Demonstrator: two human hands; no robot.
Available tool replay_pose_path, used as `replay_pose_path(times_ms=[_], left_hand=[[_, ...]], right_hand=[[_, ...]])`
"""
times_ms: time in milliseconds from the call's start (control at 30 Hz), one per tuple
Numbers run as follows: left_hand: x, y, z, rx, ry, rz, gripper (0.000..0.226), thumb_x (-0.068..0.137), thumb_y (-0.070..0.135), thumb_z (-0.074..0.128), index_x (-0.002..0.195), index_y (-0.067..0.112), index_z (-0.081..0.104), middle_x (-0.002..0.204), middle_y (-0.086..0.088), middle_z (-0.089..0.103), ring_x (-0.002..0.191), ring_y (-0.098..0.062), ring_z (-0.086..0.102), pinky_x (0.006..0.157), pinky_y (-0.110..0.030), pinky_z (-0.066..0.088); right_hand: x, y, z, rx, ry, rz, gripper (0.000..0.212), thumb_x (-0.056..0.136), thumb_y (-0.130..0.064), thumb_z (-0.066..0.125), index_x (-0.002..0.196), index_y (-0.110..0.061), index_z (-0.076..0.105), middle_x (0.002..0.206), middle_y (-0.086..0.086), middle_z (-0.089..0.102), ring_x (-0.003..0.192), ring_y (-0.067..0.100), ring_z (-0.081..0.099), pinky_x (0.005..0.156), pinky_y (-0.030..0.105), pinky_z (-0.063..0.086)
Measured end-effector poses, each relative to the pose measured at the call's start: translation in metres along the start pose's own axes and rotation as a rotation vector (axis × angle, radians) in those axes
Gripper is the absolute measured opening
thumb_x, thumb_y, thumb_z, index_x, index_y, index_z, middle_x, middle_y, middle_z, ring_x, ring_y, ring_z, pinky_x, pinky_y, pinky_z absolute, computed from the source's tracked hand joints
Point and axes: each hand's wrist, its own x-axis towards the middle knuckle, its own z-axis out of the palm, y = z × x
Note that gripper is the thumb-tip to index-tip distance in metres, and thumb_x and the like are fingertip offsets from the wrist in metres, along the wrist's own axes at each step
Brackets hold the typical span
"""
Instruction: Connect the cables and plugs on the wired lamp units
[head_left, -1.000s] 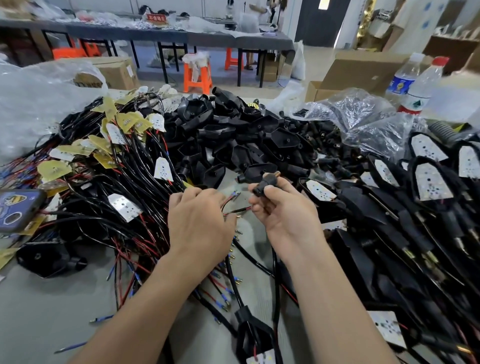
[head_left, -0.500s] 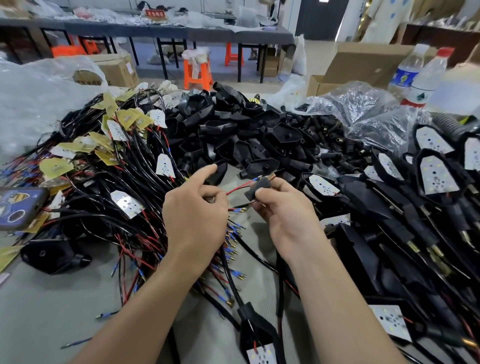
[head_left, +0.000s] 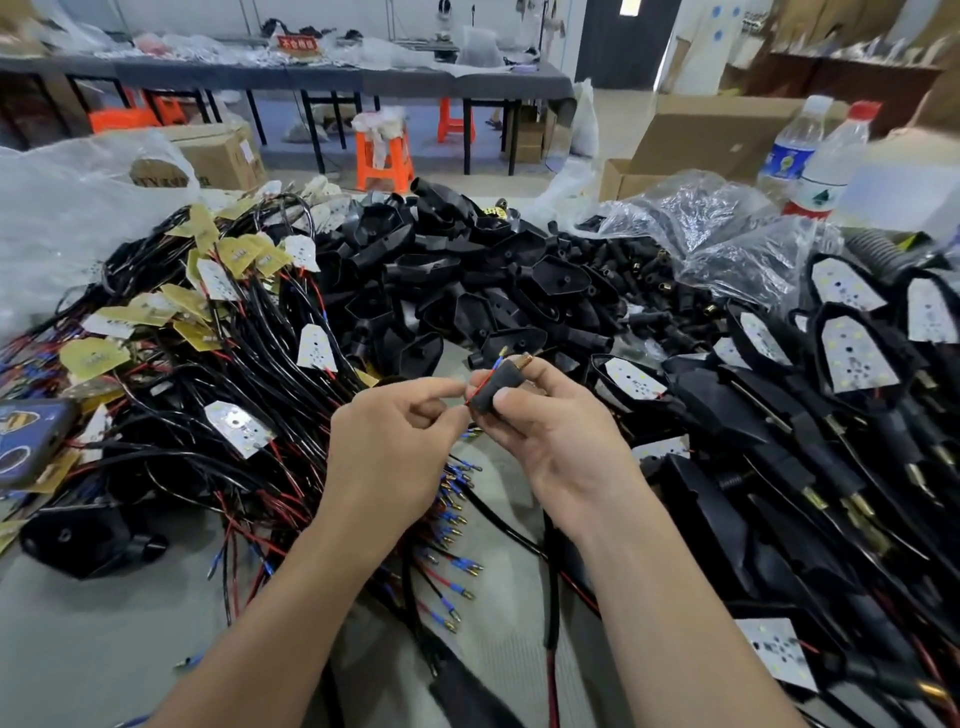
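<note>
red-capped bottle (head_left: 827, 174) far right | orange stool (head_left: 385, 156) behind | phone (head_left: 28, 441) left edge

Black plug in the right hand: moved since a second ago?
Yes. The black plug shifted slightly left and nearer the person, away from the white LED board lying to its right.

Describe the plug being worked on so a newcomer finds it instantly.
Find the heap of black lamp housings mid-table; just in front of it, the right hand pinches a short black plug. Unlike the plugs lying loose behind, it is lifted clear, with a red wire and a brass tip sticking out its top.
</note>
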Motion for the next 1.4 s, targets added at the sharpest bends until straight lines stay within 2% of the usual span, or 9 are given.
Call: replay_pose_path(times_ms=[300, 433, 533, 633, 833, 967, 1067, 1167, 1400], left_hand=[[0.000, 0.002, 0.001, -0.025, 0.107, 0.008, 0.035, 0.089, 0.019, 0.078, 0.073, 0.050, 0.073, 0.072, 0.031, 0.070, 0.072, 0.007, 0.066, 0.068, -0.002, 0.042], [0.001, 0.002, 0.001, -0.085, 0.089, -0.006, 0.030, 0.094, 0.018, 0.071, 0.082, 0.045, 0.071, 0.077, 0.020, 0.073, 0.073, -0.004, 0.068, 0.068, -0.008, 0.047], [-0.001, 0.006, -0.001, -0.046, 0.129, 0.033, 0.037, 0.092, 0.017, 0.072, 0.085, 0.053, 0.071, 0.077, 0.025, 0.072, 0.071, -0.005, 0.067, 0.063, -0.007, 0.046], [-0.001, 0.006, -0.007, 0.073, 0.156, 0.075, 0.034, 0.092, 0.020, 0.073, 0.087, 0.053, 0.077, 0.063, 0.019, 0.068, 0.058, -0.010, 0.062, 0.051, -0.013, 0.042], [-0.004, 0.015, -0.011, 0.179, 0.136, 0.110, 0.019, 0.082, 0.023, 0.078, 0.080, 0.043, 0.080, 0.067, 0.023, 0.066, 0.080, -0.012, 0.065, 0.083, -0.038, 0.055], [-0.004, 0.014, -0.012, 0.163, 0.123, 0.115, 0.018, 0.080, 0.030, 0.084, 0.073, 0.045, 0.077, 0.069, 0.024, 0.066, 0.081, -0.004, 0.062, 0.083, -0.036, 0.052], [-0.003, 0.013, -0.012, 0.171, 0.134, 0.108, 0.030, 0.081, 0.028, 0.083, 0.068, 0.051, 0.069, 0.088, 0.036, 0.064, 0.080, -0.002, 0.060, 0.081, -0.030, 0.045], [-0.003, 0.009, -0.010, 0.184, 0.149, 0.099, 0.027, 0.081, 0.027, 0.083, 0.071, 0.049, 0.072, 0.069, 0.019, 0.064, 0.086, -0.010, 0.059, 0.085, -0.032, 0.045], [-0.002, 0.000, -0.011, 0.250, 0.180, 0.117, 0.013, 0.080, 0.027, 0.084, 0.081, 0.040, 0.080, 0.084, 0.013, 0.062, 0.097, -0.012, 0.053, 0.092, -0.027, 0.037]], right_hand=[[0.003, 0.001, -0.003, 0.087, 0.052, 0.044, 0.024, 0.093, 0.012, 0.051, 0.104, -0.006, 0.063, 0.105, 0.018, 0.073, 0.092, 0.026, 0.072, 0.085, 0.033, 0.061], [0.004, -0.001, -0.006, 0.131, 0.079, 0.049, 0.016, 0.094, 0.006, 0.055, 0.104, -0.004, 0.063, 0.110, 0.021, 0.074, 0.091, 0.028, 0.075, 0.081, 0.033, 0.062], [0.005, 0.000, -0.005, 0.166, 0.112, 0.065, 0.011, 0.096, 0.000, 0.057, 0.100, -0.008, 0.064, 0.105, 0.016, 0.074, 0.089, 0.026, 0.073, 0.075, 0.028, 0.062], [0.006, -0.001, -0.006, 0.169, 0.141, 0.062, 0.010, 0.097, -0.005, 0.059, 0.095, -0.011, 0.067, 0.098, 0.010, 0.074, 0.087, 0.023, 0.069, 0.068, 0.025, 0.060], [0.009, 0.000, -0.003, 0.108, 0.241, 0.050, 0.008, 0.095, -0.011, 0.066, 0.089, -0.010, 0.070, 0.076, 0.002, 0.068, 0.061, 0.012, 0.059, 0.056, 0.021, 0.048], [0.009, -0.002, -0.004, 0.188, 0.257, 0.053, 0.013, 0.095, -0.004, 0.064, 0.083, -0.007, 0.068, 0.067, 0.003, 0.066, 0.051, 0.012, 0.058, 0.047, 0.021, 0.047], [0.008, -0.002, -0.004, 0.219, 0.240, 0.050, 0.011, 0.095, 0.000, 0.061, 0.086, -0.006, 0.065, 0.068, 0.005, 0.066, 0.052, 0.014, 0.060, 0.048, 0.021, 0.049], [0.008, -0.002, -0.003, 0.211, 0.208, 0.042, 0.018, 0.095, 0.004, 0.058, 0.083, -0.008, 0.063, 0.066, 0.004, 0.067, 0.053, 0.014, 0.062, 0.049, 0.020, 0.051], [0.007, 0.001, -0.002, 0.130, 0.141, 0.005, 0.021, 0.095, 0.007, 0.058, 0.083, -0.009, 0.064, 0.072, 0.004, 0.070, 0.062, 0.014, 0.067, 0.059, 0.020, 0.056]])
